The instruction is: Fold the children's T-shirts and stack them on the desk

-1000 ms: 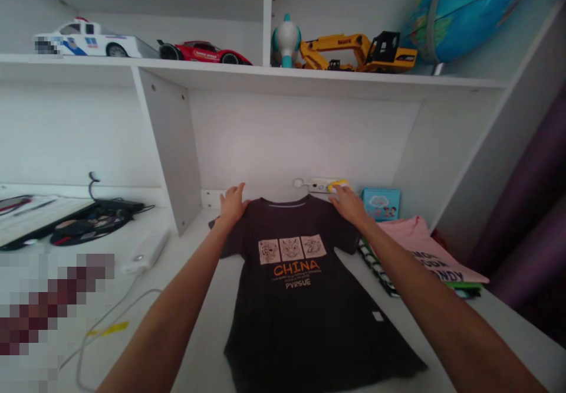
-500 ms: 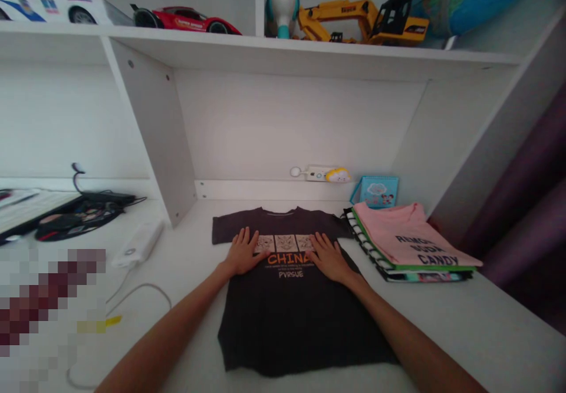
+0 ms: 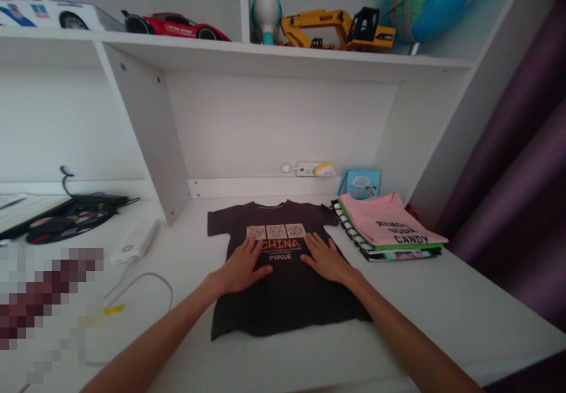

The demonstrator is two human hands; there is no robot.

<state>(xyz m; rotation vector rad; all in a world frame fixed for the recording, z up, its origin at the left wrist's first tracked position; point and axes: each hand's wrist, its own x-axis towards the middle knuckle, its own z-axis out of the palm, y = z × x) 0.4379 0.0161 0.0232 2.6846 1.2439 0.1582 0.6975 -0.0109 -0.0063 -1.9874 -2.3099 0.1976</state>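
A dark brown T-shirt [image 3: 283, 298] with an orange "CHINA" print lies spread flat, front up, on the white desk [image 3: 442, 310]. My left hand [image 3: 241, 266] rests flat on the shirt's middle, left of the print, fingers stretched out. On the right of the print my right hand [image 3: 325, 258] lies flat too, fingers apart. Neither hand holds anything.
A stack of folded clothes topped by a pink shirt [image 3: 389, 228] sits right of the T-shirt. Behind are a power strip [image 3: 309, 170] and a small blue book [image 3: 362, 183]. A white power bank [image 3: 135, 241] with cable lies left. Toy cars, a yellow excavator [image 3: 336, 27] and a globe stand on the shelf above.
Both hands slid from the shirt's shoulders down over the chest print toward me. The shirt now lies flatter and the view has pulled back.
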